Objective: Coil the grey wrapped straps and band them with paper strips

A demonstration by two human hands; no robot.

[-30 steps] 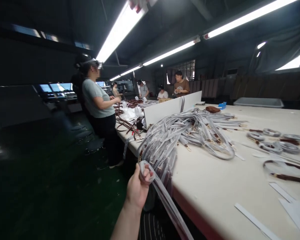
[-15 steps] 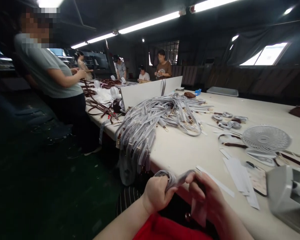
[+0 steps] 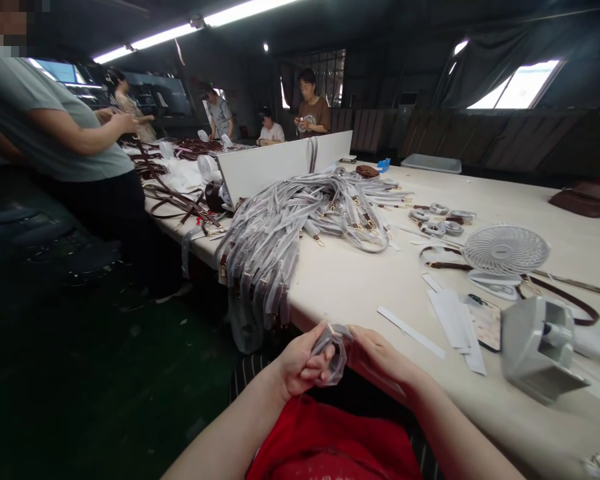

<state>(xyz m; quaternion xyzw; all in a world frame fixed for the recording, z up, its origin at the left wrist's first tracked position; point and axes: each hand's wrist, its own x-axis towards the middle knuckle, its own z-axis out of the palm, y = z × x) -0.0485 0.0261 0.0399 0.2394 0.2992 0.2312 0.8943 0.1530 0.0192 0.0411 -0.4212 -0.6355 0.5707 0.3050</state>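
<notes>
My left hand (image 3: 304, 365) is closed around one side of a coiled strap (image 3: 336, 363) in translucent grey wrap, its fingers curled into the loop. On the coil's other side, my right hand (image 3: 373, 350) presses against the wrap, its fingertips partly hidden. Both hands are above my lap, just off the table's near edge. A big heap of similar wrapped straps (image 3: 280, 227) with brown ends and gold clasps lies on the table (image 3: 340, 287) beyond, partly hanging over the edge.
Right of the heap lie small coiled straps (image 3: 433, 228), a round fan grille (image 3: 505, 250), white paper strips (image 3: 455, 320), a phone (image 3: 485, 323) and a grey tape dispenser (image 3: 543, 347). A white board (image 3: 280, 160) stands behind the heap. A person (image 3: 70, 127) stands at left; others work farther back.
My hands have come closer together, and the strap stretched between them is now a compact coil. The view has shifted, so the table's things appear farther left and higher.
</notes>
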